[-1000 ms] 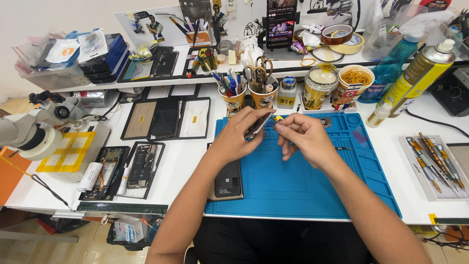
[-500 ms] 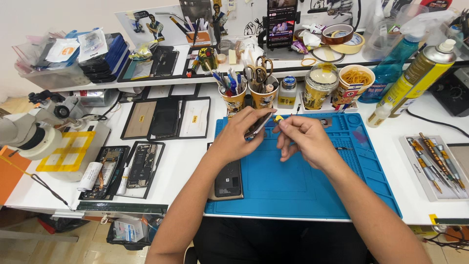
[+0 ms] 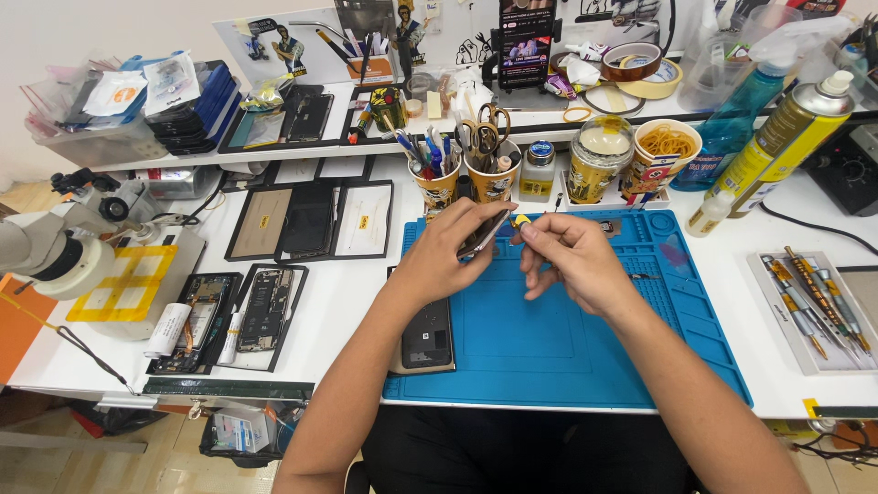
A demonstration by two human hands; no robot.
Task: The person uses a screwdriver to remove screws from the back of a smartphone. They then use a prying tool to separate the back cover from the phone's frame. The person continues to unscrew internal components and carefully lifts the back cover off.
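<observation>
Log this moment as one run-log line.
left hand: holds thin dark tool | right hand: pinches yellow-tipped tool | both over blue mat | dark phone at mat's left edge

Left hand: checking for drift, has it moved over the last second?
No. The left hand keeps its place just below the scissors cup, above the blue mat.

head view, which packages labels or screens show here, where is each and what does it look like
Spray can: far right, tall, yellow-green, leaning.
Spray bottle: beside it, clear blue liquid.
Lit phone screen: back shelf centre, upright, dark.
Labelled jar: behind blue mat, round, yellow-black wrap.
White tube: left, lying by opened phones.
</observation>
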